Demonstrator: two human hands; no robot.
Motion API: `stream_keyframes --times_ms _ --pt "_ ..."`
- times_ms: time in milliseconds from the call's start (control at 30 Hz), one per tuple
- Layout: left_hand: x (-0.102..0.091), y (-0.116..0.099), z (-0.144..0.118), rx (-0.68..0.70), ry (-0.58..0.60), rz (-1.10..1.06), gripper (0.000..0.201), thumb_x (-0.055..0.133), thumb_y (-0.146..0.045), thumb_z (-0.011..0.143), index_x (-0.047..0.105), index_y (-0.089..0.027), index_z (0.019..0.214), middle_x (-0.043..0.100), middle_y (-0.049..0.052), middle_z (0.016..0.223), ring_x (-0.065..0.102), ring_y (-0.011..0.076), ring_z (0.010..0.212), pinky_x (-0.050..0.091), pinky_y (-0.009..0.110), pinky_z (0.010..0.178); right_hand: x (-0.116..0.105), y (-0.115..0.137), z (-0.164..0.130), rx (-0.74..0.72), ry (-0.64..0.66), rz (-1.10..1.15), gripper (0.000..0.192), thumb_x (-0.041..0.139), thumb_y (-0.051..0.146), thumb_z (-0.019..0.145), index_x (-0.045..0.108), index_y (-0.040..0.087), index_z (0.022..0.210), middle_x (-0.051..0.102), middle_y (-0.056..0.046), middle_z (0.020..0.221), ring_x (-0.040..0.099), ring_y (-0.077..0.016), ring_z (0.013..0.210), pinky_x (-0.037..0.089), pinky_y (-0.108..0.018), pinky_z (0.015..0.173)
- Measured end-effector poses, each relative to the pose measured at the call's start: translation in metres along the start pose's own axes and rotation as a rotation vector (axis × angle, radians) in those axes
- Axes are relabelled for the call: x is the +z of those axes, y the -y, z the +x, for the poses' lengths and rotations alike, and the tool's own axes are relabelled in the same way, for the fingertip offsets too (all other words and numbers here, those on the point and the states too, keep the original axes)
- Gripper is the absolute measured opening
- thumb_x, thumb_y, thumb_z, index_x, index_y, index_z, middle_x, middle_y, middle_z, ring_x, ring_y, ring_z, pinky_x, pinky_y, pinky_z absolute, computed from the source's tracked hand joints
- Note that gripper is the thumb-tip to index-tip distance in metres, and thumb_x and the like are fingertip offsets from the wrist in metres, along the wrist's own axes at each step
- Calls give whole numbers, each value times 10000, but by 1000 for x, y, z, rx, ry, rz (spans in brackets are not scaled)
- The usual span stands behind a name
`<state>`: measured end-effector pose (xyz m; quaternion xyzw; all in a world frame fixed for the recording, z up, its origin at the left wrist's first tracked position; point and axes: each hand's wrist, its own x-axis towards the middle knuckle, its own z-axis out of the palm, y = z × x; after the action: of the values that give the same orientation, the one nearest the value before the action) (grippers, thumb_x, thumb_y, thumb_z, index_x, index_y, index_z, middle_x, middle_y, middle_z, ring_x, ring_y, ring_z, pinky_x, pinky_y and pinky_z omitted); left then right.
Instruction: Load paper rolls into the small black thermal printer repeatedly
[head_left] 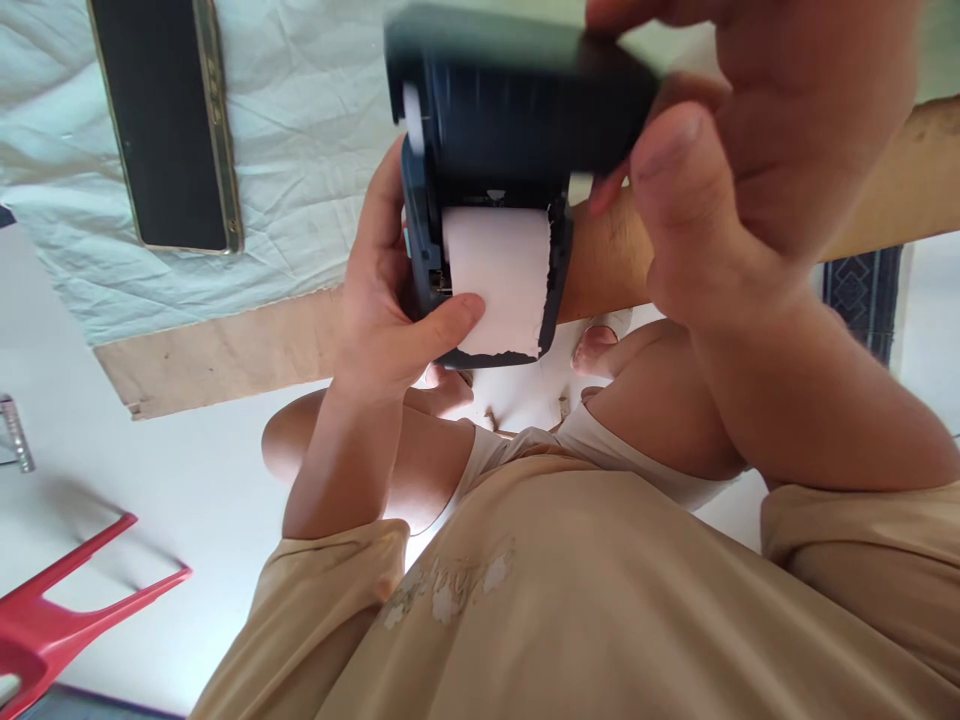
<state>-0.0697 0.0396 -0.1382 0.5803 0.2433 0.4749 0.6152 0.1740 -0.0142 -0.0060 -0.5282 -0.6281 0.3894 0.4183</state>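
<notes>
Left grip (384,315) clasps the printer (562,265), paper roll (502,275) inside; right grip (780,150) holds its lid (510,110).

Black printer (499,135); white paper (504,268); dark diamond-patterned mat (862,300).

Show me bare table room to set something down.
Bare cloth lies between the phone and the black device, and left of the phone. It is crowded at the device: the left hand holds it and the right hand grips its raised cover.
</notes>
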Motion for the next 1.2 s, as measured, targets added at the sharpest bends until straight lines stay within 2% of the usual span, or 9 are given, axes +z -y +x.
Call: stream_keyframes --times_ms 67,133,267,433,500,567,633,767,1200 --pt "-5 12 -1 14 -8 5 1310 1005 -727 366 482 -406 1524 657 37 1443 695 326 1372 675 413 1054 -1 -1 1 -337 -73 -62 386 509 484 1032 662 177 1210 631 -11 1246 585 17 1196 452 -91 797" --pt "-6 17 -2 44 -9 6 1323 988 -775 331 487 -418 1502 661 31 1427 717 311 1309 676 390 988 -3 -3 3 -473 -31 -89 304 477 380 1050 652 137 1106 659 -9 1162 608 35 1145 431 -96 785" --pt "1 6 -3 -13 -38 4 1212 1017 -670 412 502 -413 1479 676 35 1362 746 292 1214 678 380 929 -2 -6 6 -353 55 -176 352 470 431 1059 649 141 1147 645 -12 1181 587 59 1118 410 -85 749" --pt "29 -40 -5 5 -15 -24 1135 1023 -654 476 547 -428 1481 693 6 1315 752 212 1130 665 301 870 -1 -7 9 -192 222 -128 605 505 620 1001 571 142 1367 586 -49 1386 541 41 1132 398 -82 709" --pt "37 -51 -7 -77 -60 14 957 971 -621 644 577 -394 1486 681 9 1376 727 203 1227 668 345 1014 0 -8 9 -133 284 -103 712 530 662 968 488 157 1468 554 -47 1449 528 51 1056 417 -99 749" --pt "38 -46 -7 -146 -110 10 759 853 -590 826 599 -335 1494 663 32 1474 694 214 1360 615 428 1192 2 -10 9 -116 303 -82 817 566 710 924 424 172 1522 529 -37 1475 499 63 993 427 -105 780" --pt "32 -29 -6 40 -57 -48 933 870 -771 694 580 -369 1484 730 15 1295 769 192 1097 686 388 945 3 -13 9 -100 303 -62 885 580 775 888 412 179 1521 525 -30 1465 489 62 985 423 -107 778" --pt "24 -4 -5 57 3 -93 973 705 -906 741 536 -340 1514 732 54 1223 760 175 955 632 286 712 5 -17 10 -61 349 -15 883 618 778 864 409 202 1500 556 -22 1417 490 58 972 406 -114 749" --pt "25 -13 -9 -54 -83 -52 875 730 -773 808 538 -296 1516 724 95 1242 727 198 970 594 295 738 4 -17 11 -16 384 -49 973 606 785 860 341 186 1580 535 -31 1432 468 26 984 412 -121 785"
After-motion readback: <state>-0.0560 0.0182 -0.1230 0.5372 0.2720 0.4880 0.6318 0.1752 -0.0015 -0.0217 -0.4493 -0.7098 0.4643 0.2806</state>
